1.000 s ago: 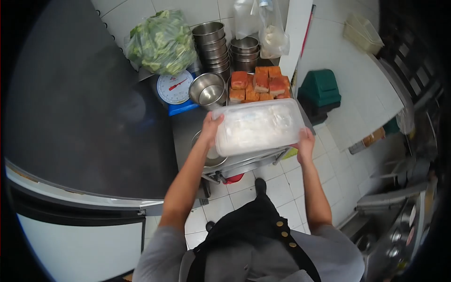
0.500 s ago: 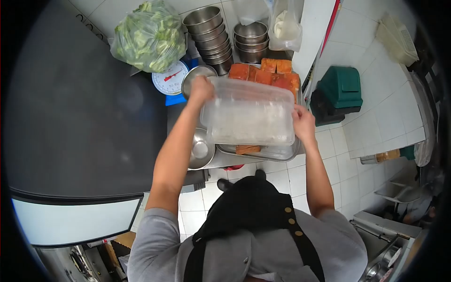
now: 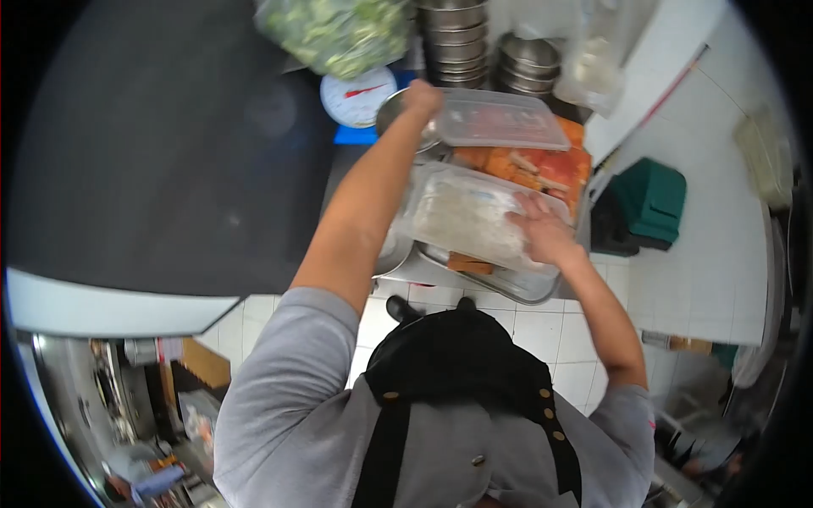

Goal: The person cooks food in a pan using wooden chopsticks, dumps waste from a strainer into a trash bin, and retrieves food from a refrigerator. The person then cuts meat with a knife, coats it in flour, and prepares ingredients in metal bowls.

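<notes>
My left hand (image 3: 423, 102) is closed on the left edge of a clear plastic lid (image 3: 500, 120), which is raised at the back over the tray of orange pieces. Below it sits a clear plastic container (image 3: 413, 212) holding a white, powdery-looking substance (image 3: 461, 212). Over the right part of that container is my right hand (image 3: 544, 230), its fingers spread and reaching to the white contents. Several orange-coated blocks (image 3: 550, 169) lie behind the container on a metal tray (image 3: 529, 296). A brown-orange piece (image 3: 470, 264) shows at its near side.
A blue dial scale (image 3: 357, 97) stands left of a metal bowl (image 3: 394, 114). Behind are a bag of green vegetables (image 3: 339, 34) and stacked metal pots (image 3: 457, 42). A dark worktop (image 3: 169, 169) spans the left; a green bin (image 3: 652, 203) stands at right.
The lid has come off the container and moved up and back in my left hand. My right hand has shifted from the container's right edge to over its contents. The view has shifted.
</notes>
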The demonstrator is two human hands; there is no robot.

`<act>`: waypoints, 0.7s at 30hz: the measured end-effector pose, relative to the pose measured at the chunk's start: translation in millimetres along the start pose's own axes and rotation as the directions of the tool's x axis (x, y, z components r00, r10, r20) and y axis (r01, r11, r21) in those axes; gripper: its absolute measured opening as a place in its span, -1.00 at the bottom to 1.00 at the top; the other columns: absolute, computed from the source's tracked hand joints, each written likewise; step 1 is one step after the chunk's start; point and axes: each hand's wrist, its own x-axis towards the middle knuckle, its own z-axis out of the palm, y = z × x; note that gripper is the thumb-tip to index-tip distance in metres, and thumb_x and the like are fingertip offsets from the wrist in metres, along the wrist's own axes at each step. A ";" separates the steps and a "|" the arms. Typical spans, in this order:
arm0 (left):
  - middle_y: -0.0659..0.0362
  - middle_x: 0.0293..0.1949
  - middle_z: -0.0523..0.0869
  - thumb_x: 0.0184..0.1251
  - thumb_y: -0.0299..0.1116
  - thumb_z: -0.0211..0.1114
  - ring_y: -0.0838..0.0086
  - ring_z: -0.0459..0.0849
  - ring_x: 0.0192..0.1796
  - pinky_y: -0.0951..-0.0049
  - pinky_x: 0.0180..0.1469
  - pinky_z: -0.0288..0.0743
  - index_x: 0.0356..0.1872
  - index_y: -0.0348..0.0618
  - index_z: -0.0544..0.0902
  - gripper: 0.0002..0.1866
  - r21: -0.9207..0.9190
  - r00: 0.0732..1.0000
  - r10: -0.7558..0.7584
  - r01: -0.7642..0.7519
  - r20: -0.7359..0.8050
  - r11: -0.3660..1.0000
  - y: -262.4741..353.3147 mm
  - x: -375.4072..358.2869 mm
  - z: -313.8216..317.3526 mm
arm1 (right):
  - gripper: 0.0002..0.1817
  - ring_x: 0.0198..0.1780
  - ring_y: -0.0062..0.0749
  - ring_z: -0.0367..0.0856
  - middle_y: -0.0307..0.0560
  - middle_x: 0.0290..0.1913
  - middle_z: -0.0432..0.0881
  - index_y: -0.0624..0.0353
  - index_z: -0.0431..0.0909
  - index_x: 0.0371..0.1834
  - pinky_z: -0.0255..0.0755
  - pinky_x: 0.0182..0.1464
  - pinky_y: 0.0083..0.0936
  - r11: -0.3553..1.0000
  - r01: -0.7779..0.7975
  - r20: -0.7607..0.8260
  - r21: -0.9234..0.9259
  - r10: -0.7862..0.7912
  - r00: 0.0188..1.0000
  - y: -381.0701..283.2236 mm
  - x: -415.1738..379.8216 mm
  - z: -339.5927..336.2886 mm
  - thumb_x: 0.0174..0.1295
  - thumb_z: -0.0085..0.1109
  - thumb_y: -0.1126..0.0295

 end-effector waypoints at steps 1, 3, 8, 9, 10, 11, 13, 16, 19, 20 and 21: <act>-0.20 -0.07 0.60 0.05 -0.40 0.22 -0.07 0.56 0.03 0.15 0.05 0.46 -0.18 -0.38 0.56 -0.69 0.040 0.990 0.019 -0.013 -0.141 0.999 2.8 -10.3 1.3 | -0.41 0.37 -0.03 0.12 -0.03 0.33 0.22 0.10 0.47 0.10 0.19 0.29 -0.13 0.999 0.041 0.012 0.004 -0.041 0.999 2.8 5.2 -2.8 -0.16 0.25 0.52; -0.18 0.01 0.52 0.03 -0.41 0.22 -0.04 0.47 0.10 0.11 0.13 0.36 -0.02 -0.36 0.46 -0.56 0.078 0.909 0.197 -0.181 -0.366 0.980 6.6 -42.8 -7.6 | -0.40 0.39 -0.07 0.10 -0.04 0.28 0.27 0.12 0.46 0.09 0.20 0.27 -0.08 0.979 0.203 0.098 0.035 -0.206 0.974 14.9 6.8 -7.1 -0.17 0.27 0.50; -0.15 -0.06 0.50 0.00 -0.49 0.26 -0.04 0.46 0.04 0.13 0.09 0.35 -0.08 -0.24 0.49 -0.62 -0.090 0.724 0.687 -0.689 -0.055 0.719 -23.4 -228.2 1.7 | -0.36 0.35 -0.13 0.16 -0.05 0.19 0.34 0.11 0.46 0.04 0.22 0.23 -0.14 0.915 0.398 0.092 0.059 -0.402 0.911 44.2 13.1 -14.5 -0.29 0.33 0.40; -0.12 -0.06 0.52 -0.01 -0.47 0.29 -0.02 0.46 0.06 0.10 0.08 0.35 -0.12 -0.25 0.50 -0.65 -0.023 0.710 0.705 -0.704 0.004 0.709 -37.0 -258.3 16.7 | -0.33 0.32 -0.14 0.20 -0.06 0.15 0.36 0.11 0.46 0.02 0.23 0.21 -0.16 0.883 0.466 0.123 0.049 -0.468 0.875 47.1 15.7 -15.8 -0.35 0.36 0.36; -0.09 -0.06 0.52 0.00 -0.45 0.28 0.01 0.46 0.07 0.10 0.09 0.33 -0.15 -0.26 0.52 -0.67 0.014 0.708 0.706 -0.706 0.026 0.708 -42.9 -282.5 23.9 | -0.33 0.32 -0.14 0.20 -0.06 0.15 0.36 0.11 0.46 0.02 0.23 0.21 -0.16 0.882 0.468 0.133 0.050 -0.471 0.872 49.1 18.2 -19.2 -0.35 0.36 0.36; -0.07 -0.05 0.52 0.01 -0.43 0.28 0.04 0.45 0.08 0.09 0.10 0.31 -0.18 -0.26 0.53 -0.70 0.058 0.713 0.700 -0.701 0.044 0.710 -46.6 -297.0 28.8 | -0.35 0.25 -0.13 0.26 -0.06 0.07 0.39 0.12 0.47 -0.02 0.24 0.18 -0.19 0.862 0.506 0.196 0.031 -0.501 0.843 48.1 22.5 -26.0 -0.39 0.34 0.37; -0.05 -0.04 0.52 0.02 -0.42 0.27 0.06 0.45 0.08 0.10 0.10 0.29 -0.22 -0.25 0.54 -0.74 0.087 0.729 0.684 -0.683 0.023 0.725 -58.1 -304.8 40.1 | -0.37 0.19 -0.13 0.32 -0.06 -0.01 0.41 0.12 0.49 -0.07 0.25 0.14 -0.22 0.809 0.587 0.261 0.027 -0.572 0.777 38.0 36.4 -30.6 -0.42 0.33 0.38; -0.02 -0.01 0.50 0.04 -0.36 0.26 0.08 0.41 0.12 0.10 0.13 0.24 -0.28 -0.26 0.58 -0.77 0.105 0.755 0.655 -0.652 0.008 0.751 -68.5 -307.2 37.7 | -0.40 0.05 -0.16 0.39 -0.09 -0.15 0.43 0.10 0.49 -0.14 0.26 0.06 -0.27 0.763 0.646 0.375 0.017 -0.603 0.704 31.5 53.3 -28.8 -0.46 0.32 0.40; 0.00 0.02 0.50 0.01 -0.30 0.30 0.09 0.39 0.14 0.07 0.12 0.23 -0.25 -0.23 0.59 -0.71 0.103 0.782 0.621 -0.622 0.053 0.776 -64.9 -308.4 32.9 | -0.45 -0.01 -0.22 0.44 -0.14 -0.22 0.45 0.05 0.50 -0.17 0.25 0.04 -0.28 0.722 0.691 0.481 0.025 -0.615 0.625 27.4 59.2 -33.3 -0.44 0.28 0.42; 0.01 0.02 0.52 -0.03 -0.30 0.34 0.12 0.41 0.13 0.06 0.09 0.26 -0.20 -0.20 0.58 -0.66 0.139 0.800 0.592 -0.600 0.099 0.788 -60.7 -309.3 32.2 | -0.45 -0.01 -0.22 0.44 -0.14 -0.22 0.45 0.05 0.50 -0.17 0.25 0.04 -0.28 0.725 0.688 0.495 0.016 -0.604 0.625 25.1 61.8 -32.1 -0.44 0.28 0.42; 0.01 0.02 0.52 -0.03 -0.30 0.34 0.12 0.41 0.13 0.06 0.09 0.26 -0.20 -0.20 0.58 -0.66 0.112 0.791 0.604 -0.611 0.094 0.784 -56.1 -310.0 30.1 | -0.46 -0.01 -0.20 0.44 -0.14 -0.20 0.46 0.04 0.50 -0.16 0.27 0.03 -0.27 0.720 0.694 0.521 0.017 -0.599 0.608 24.8 63.2 -29.6 -0.41 0.26 0.44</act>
